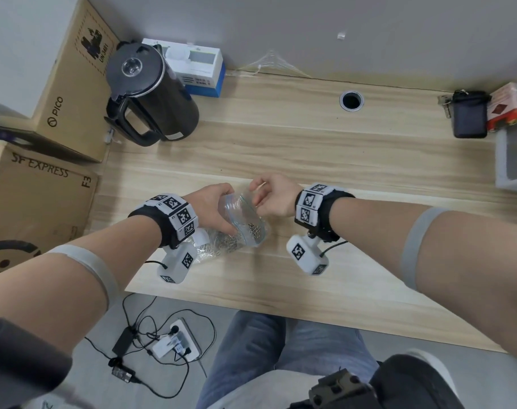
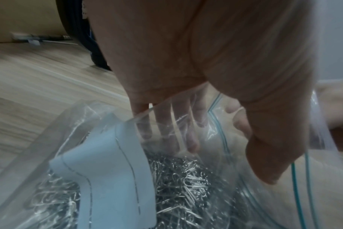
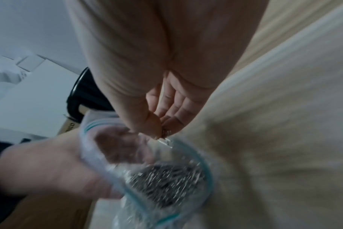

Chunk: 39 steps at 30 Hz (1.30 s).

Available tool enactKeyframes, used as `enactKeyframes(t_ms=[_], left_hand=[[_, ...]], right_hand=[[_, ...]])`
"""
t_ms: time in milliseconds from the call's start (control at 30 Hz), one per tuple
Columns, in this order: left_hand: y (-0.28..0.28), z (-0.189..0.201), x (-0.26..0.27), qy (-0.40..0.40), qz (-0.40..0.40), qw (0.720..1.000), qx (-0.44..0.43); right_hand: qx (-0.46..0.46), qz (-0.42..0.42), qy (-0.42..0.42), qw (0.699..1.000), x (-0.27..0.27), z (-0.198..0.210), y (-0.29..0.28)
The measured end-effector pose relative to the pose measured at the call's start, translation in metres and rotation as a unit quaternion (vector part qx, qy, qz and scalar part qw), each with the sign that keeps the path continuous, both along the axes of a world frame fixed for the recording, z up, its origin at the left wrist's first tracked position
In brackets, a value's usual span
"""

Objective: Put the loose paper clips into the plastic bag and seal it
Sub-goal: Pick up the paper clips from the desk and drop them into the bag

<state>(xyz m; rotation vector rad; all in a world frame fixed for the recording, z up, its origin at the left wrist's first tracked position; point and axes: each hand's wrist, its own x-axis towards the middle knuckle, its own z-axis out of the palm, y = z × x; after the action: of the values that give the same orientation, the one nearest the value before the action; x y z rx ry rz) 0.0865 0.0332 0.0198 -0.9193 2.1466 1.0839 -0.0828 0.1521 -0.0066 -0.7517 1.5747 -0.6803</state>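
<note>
From the head view, the left hand holds the near side of the plastic bag at its open mouth, its grip curled round the rim, while the right hand hovers just above the mouth on the far side. The bag rests on the wooden surface, directly below both grips, with a mass of paper clips pooled in its bottom. The right wrist view adds what the head view hides: the right hand's thumb and fingertips are pressed together, pinching a few small clips right over the teal-edged mouth of the bag. The left wrist view shows the left hand's fingers reaching inside the bag, with the thumb outside, and a white label lying above the paper clips, beneath the grip.
</note>
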Motion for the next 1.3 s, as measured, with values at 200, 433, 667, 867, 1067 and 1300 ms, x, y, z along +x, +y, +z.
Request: enactKeyframes(t_ms=[200,433,667,867,1067,1300], left_hand=[[0.003,0.003,-0.002,-0.005,-0.003,1.0,0.001],[0.006,0.002,-0.003,-0.002,0.005,1.0,0.004],[0.012,0.006,-0.007,0.012,0.004,1.0,-0.007],[0.011,0.014,-0.021,0.021,0.009,0.999,-0.035],[0.01,0.03,-0.054,0.041,0.057,0.997,-0.012],[0.013,0.052,-0.094,0.123,0.145,0.981,0.041]], right_hand=[[-0.008,0.0,-0.045,0.999,0.023,0.004,0.01],[0.023,-0.024,0.086,0.996,0.002,0.001,0.021],[0.178,0.106,0.107,0.972,0.01,0.003,0.032],[0.141,0.093,0.144,0.975,0.0,0.007,0.03],[0.091,0.031,0.25,0.964,-0.052,0.041,0.023],[0.088,0.02,0.309,0.947,-0.109,0.079,0.012]])
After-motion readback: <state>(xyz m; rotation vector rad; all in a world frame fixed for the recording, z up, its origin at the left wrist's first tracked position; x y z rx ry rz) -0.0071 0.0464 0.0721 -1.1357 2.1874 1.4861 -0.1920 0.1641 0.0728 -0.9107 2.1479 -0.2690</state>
